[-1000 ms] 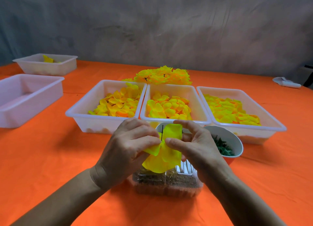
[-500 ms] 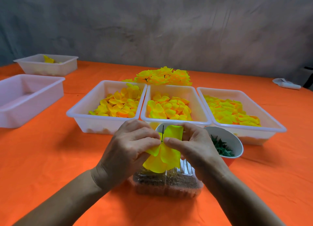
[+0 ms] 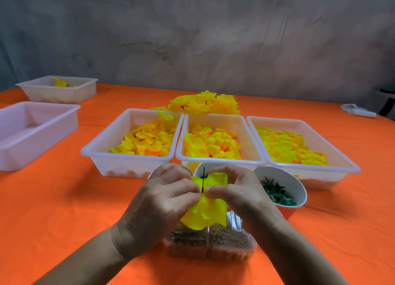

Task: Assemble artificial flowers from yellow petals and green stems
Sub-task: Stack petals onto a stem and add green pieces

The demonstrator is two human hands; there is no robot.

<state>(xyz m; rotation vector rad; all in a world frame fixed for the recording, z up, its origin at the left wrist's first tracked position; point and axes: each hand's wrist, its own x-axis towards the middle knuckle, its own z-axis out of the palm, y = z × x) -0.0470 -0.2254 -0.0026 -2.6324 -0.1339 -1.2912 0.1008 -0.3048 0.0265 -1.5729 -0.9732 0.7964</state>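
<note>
Left hand [image 3: 165, 196] and right hand [image 3: 237, 191] pinching (fingertips meeting).

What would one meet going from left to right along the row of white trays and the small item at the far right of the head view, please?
Empty white tray → left petal tray → middle petal tray → right petal tray → small white object near the table's far right edge.
</note>
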